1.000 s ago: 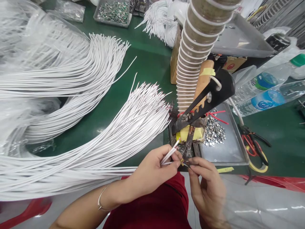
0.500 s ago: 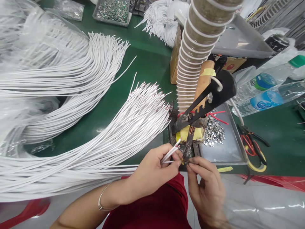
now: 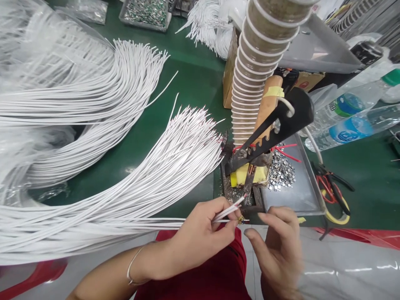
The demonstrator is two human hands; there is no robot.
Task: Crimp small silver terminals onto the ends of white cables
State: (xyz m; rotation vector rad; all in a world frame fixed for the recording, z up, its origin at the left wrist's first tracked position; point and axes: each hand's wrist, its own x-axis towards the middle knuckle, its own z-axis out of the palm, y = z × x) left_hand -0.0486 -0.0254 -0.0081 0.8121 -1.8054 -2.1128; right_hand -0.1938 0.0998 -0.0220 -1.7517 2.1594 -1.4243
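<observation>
My left hand (image 3: 201, 233) is closed around a few white wires (image 3: 229, 210), whose tips stick out past the thumb and forefinger toward the right. One wire end lies between thumb and index, beside a small yellowish spot at the bench edge. My right hand (image 3: 278, 246) is just right of these tips, thumb and fingers apart, holding nothing. Above the wire tips, a soldering iron (image 3: 268, 100) with an orange handle is fixed to a black notched metal bracket (image 3: 275, 135). Its dark tip points down toward my left hand. The wires run back left into a large white bundle (image 3: 150, 179).
A metal tray (image 3: 308, 196) holds small shiny metal pieces (image 3: 281, 171). Pliers and scissors (image 3: 337, 196) lie right of it. A ribbed hose (image 3: 253, 79) rises behind the iron. Water bottles (image 3: 353, 129) lie at right. More wire bundles (image 3: 103, 100) cover the left.
My right hand has opened and drawn away to the right from the wire tips, which it was pinching at. My left hand keeps its hold on the wires, their tips slightly lower and further right.
</observation>
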